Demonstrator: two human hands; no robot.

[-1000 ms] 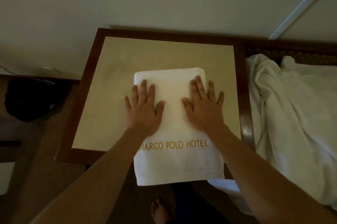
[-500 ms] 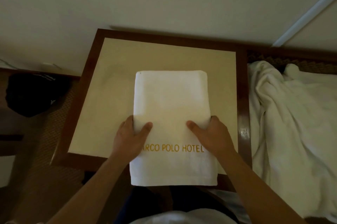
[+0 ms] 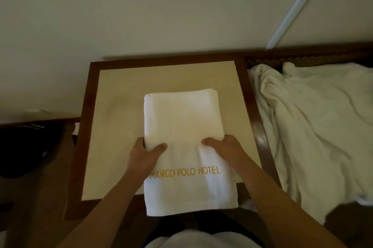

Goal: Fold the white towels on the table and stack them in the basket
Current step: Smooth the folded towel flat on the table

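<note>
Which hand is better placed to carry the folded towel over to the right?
Right, probably. Both hands grip the towel at its sides, but the right hand sits on the edge nearer the pile of white cloth; the left hand would have to cross over.

1. One wide-angle head camera looks steeply down from above the person's own forearms onto the tabletop (image 3: 113, 118), close in.
2. It faces forward toward the wall (image 3: 141, 15); straight lines bow at the frame's edges.
</note>
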